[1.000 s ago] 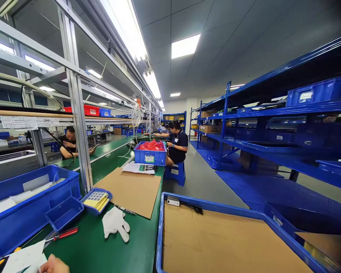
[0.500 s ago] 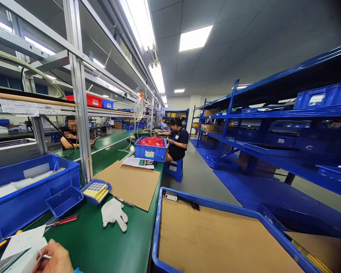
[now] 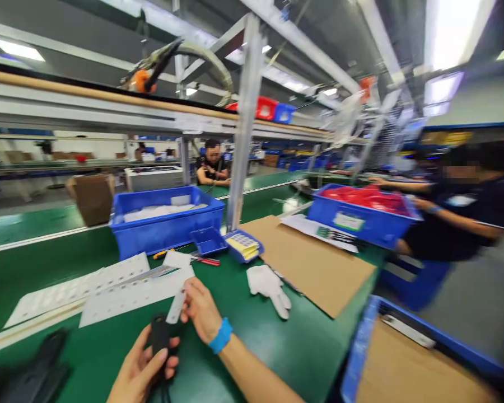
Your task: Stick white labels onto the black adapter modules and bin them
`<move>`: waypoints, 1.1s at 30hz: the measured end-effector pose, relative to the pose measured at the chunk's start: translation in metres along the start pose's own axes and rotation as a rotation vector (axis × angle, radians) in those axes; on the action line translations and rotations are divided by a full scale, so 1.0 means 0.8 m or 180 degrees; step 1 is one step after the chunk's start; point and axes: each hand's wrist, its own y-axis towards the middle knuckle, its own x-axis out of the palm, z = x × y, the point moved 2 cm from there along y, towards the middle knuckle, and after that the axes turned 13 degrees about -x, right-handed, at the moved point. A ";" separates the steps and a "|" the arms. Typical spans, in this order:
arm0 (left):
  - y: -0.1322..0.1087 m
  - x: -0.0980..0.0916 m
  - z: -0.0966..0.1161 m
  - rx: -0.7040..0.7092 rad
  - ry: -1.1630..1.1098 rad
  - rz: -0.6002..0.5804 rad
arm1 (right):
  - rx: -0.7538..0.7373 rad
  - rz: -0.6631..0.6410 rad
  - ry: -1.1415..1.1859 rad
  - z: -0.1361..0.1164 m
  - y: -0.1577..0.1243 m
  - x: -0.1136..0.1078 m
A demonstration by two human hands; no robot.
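My left hand [image 3: 139, 366] is wrapped round a black, narrow, box-shaped device [image 3: 160, 334] with a cable at its lower end. Just to the right of it, my right hand [image 3: 202, 309], with a blue band at the wrist, pinches a small pale strip [image 3: 175, 307]. The strip's lower end is close to the top of the device; whether they touch I cannot tell. Behind the hands, white perforated sheets [image 3: 121, 299] lie on the green bench [image 3: 231, 347]. A white glove [image 3: 267, 285] rests to the right of my right hand.
Blue bins [image 3: 168, 226] stand at the back, with a small tray of yellow-edged labels [image 3: 244, 246] and a red-handled tool [image 3: 208, 261] nearby. Cardboard [image 3: 315, 268] covers the right side. Blurred black items [image 3: 29, 369] lie front left. A co-worker [image 3: 462, 196] sits at right.
My view has swung left. My left hand with the black device has come into sight. My right hand, earlier at the white sheets, now holds the strip beside the device.
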 end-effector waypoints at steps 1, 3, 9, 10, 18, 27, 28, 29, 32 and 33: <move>-0.003 0.002 0.001 -0.0046 -0.0012 -0.0069 | 0.0002 -0.0067 -0.0151 -0.001 -0.004 -0.001; -0.005 0.006 0.004 -0.0140 0.0010 -0.0258 | 0.0014 -0.0212 -0.0456 -0.002 -0.010 -0.002; -0.013 0.013 0.009 -0.0170 0.0022 -0.0608 | 0.0011 -0.0716 -0.1126 -0.005 -0.025 0.001; -0.013 0.014 0.009 -0.0166 0.0009 -0.0624 | 0.0038 -0.0778 -0.1202 -0.006 -0.027 0.001; -0.007 0.014 0.004 -0.0238 -0.0147 -0.0796 | 0.0070 -0.0879 -0.1805 -0.015 -0.039 0.008; -0.011 0.018 0.010 -0.0363 -0.0154 -0.0935 | 0.0026 -0.0894 -0.2017 -0.018 -0.044 0.011; -0.011 0.018 0.010 -0.0358 -0.0148 -0.0943 | 0.0024 -0.0881 -0.2007 -0.018 -0.044 0.011; -0.012 0.018 0.010 -0.0353 -0.0134 -0.0949 | 0.0021 -0.0874 -0.2000 -0.018 -0.045 0.010; -0.012 0.016 0.007 -0.0348 -0.0059 -0.0976 | -0.0007 -0.0861 -0.2002 -0.018 -0.046 0.010; -0.011 0.015 0.005 -0.0339 -0.0040 -0.0975 | -0.0015 -0.0849 -0.2008 -0.018 -0.047 0.010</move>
